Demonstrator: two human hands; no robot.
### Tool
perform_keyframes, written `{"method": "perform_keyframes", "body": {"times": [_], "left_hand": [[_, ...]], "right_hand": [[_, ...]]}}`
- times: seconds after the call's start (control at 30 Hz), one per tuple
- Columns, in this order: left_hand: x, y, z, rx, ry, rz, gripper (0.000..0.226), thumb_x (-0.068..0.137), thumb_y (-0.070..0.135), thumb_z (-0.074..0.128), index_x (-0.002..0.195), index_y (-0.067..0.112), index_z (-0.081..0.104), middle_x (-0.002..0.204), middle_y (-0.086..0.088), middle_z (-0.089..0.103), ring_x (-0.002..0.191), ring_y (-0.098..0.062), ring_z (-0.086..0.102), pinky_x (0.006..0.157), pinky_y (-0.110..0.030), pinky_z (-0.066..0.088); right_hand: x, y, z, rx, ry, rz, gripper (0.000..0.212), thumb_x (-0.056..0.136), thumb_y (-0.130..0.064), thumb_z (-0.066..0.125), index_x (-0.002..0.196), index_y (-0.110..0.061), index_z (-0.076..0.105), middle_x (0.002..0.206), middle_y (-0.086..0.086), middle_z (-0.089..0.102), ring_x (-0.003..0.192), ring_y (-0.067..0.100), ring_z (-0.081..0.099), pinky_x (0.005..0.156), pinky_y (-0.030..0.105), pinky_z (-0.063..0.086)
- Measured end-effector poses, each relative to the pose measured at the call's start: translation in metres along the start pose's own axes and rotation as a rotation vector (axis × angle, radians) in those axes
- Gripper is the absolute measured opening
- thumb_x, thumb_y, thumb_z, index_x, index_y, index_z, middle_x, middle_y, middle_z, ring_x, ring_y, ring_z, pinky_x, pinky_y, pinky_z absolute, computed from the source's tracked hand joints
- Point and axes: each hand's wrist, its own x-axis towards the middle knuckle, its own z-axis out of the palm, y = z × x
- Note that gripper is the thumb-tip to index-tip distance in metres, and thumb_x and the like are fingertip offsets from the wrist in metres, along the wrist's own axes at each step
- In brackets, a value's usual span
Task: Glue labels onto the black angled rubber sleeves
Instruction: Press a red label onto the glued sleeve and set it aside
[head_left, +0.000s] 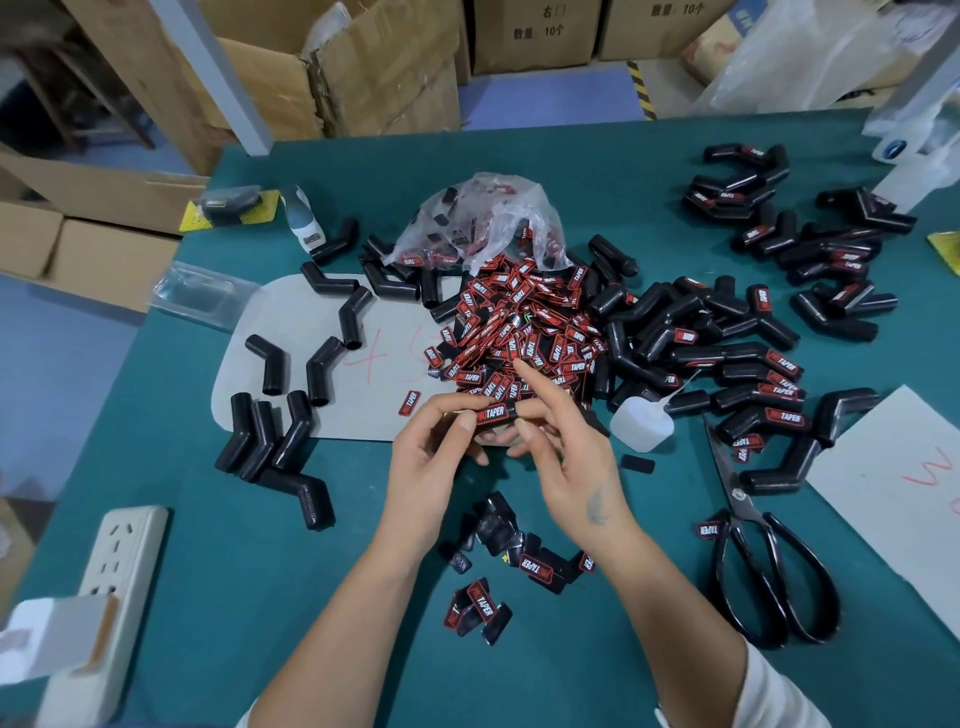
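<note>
Bright, even overhead light; soft shadows, wide-angle bending at edges.

The label (491, 413) you pinch between your left hand (434, 449) and right hand (566, 457) reads "PROTAPER", "PRO" in red and "TAPER" in white. You can read the same word on a loose label (409, 402) just left of your fingers, on the labels (480, 603) near the table's front edge, and on the finished sleeves (779, 395) toward the right edge. On the cartons (545, 31) behind the far edge you can read "右口" and "数量: 10个". The grey card (291, 332) under the bare sleeves carries a red handwritten "45"; the red scrawl on the sheet (904, 483) at the right edge is not legible.
</note>
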Motion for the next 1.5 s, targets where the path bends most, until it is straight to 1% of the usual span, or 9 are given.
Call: {"method": "perform_keyframes", "body": {"times": [0.13,0.2,0.3,0.4,0.57,0.7,1.1,1.27,1.5], "left_hand": [[0.001,-0.003,0.000,0.189,-0.004,0.154,0.017,0.102,0.025,0.063,0.111,0.025,0.076,0.115,0.005,0.072,0.108,-0.020,0.068,0.095,-0.040,0.055],[0.001,-0.004,0.001,0.252,-0.005,0.222,0.016,0.099,0.025,0.066,0.113,0.026,0.075,0.115,0.009,0.072,0.116,-0.020,0.067,0.103,-0.032,0.050],[0.001,-0.006,0.002,0.232,0.002,0.206,0.016,0.097,0.026,0.070,0.111,0.023,0.077,0.114,0.007,0.073,0.115,-0.023,0.067,0.103,-0.037,0.052],[0.001,-0.010,0.001,0.183,-0.006,0.147,0.017,0.098,0.027,0.070,0.111,0.020,0.078,0.113,0.004,0.072,0.111,-0.026,0.068,0.094,-0.056,0.057],[-0.001,-0.001,0.003,0.030,-0.026,0.028,0.016,0.097,0.034,0.069,0.108,0.029,0.079,0.110,-0.004,0.073,0.098,-0.027,0.070,0.075,-0.032,0.058],[-0.002,0.004,0.005,0.005,-0.054,-0.009,0.015,0.097,0.035,0.067,0.107,0.031,0.078,0.107,-0.002,0.076,0.092,-0.017,0.071,0.075,-0.026,0.057],[-0.003,0.007,0.006,-0.050,-0.053,-0.033,0.009,0.095,0.033,0.070,0.100,0.031,0.078,0.105,0.005,0.076,0.098,-0.016,0.071,0.087,-0.033,0.060],[-0.002,0.006,0.006,-0.009,-0.040,0.023,0.024,0.100,0.014,0.065,0.095,0.035,0.076,0.100,0.008,0.076,0.099,-0.009,0.070,0.090,-0.021,0.053],[-0.003,0.007,0.006,-0.037,-0.054,0.002,0.011,0.092,0.031,0.071,0.097,0.039,0.076,0.103,0.011,0.075,0.101,-0.007,0.070,0.089,-0.019,0.054]], "right_hand": [[-0.002,0.004,0.002,-0.092,0.029,-0.019,0.065,0.107,-0.014,0.051,0.153,-0.058,0.036,0.107,-0.010,0.070,0.098,0.020,0.075,0.095,0.043,0.059],[-0.002,0.003,0.001,-0.115,0.034,-0.040,0.066,0.107,-0.014,0.052,0.152,-0.059,0.036,0.105,-0.012,0.070,0.097,0.014,0.073,0.096,0.038,0.058],[-0.001,0.001,0.001,-0.141,0.043,-0.098,0.070,0.105,-0.006,0.053,0.155,-0.052,0.037,0.103,-0.014,0.068,0.097,0.007,0.070,0.096,0.028,0.055],[-0.001,0.002,0.002,-0.193,0.050,-0.112,0.065,0.105,-0.008,0.052,0.155,-0.047,0.038,0.102,-0.013,0.068,0.098,0.012,0.068,0.096,0.039,0.055],[-0.001,0.002,0.002,-0.174,0.072,-0.145,0.061,0.105,-0.022,0.050,0.156,-0.052,0.035,0.106,-0.019,0.066,0.095,0.011,0.069,0.094,0.029,0.056],[-0.002,0.004,0.003,-0.160,0.077,-0.149,0.067,0.103,-0.013,0.052,0.154,-0.054,0.036,0.105,-0.017,0.064,0.093,0.008,0.070,0.093,0.019,0.053],[-0.001,-0.003,0.004,-0.189,0.059,-0.132,0.052,0.102,-0.020,0.050,0.151,-0.035,0.044,0.100,-0.015,0.064,0.090,0.004,0.066,0.093,0.015,0.050],[-0.002,-0.003,0.004,-0.196,0.049,-0.148,0.053,0.103,-0.017,0.051,0.152,-0.035,0.042,0.100,-0.010,0.067,0.092,0.004,0.066,0.094,0.014,0.049],[-0.002,-0.002,0.003,-0.197,0.047,-0.137,0.054,0.103,-0.020,0.051,0.151,-0.042,0.041,0.101,-0.014,0.066,0.093,0.005,0.066,0.094,0.013,0.048]]}}
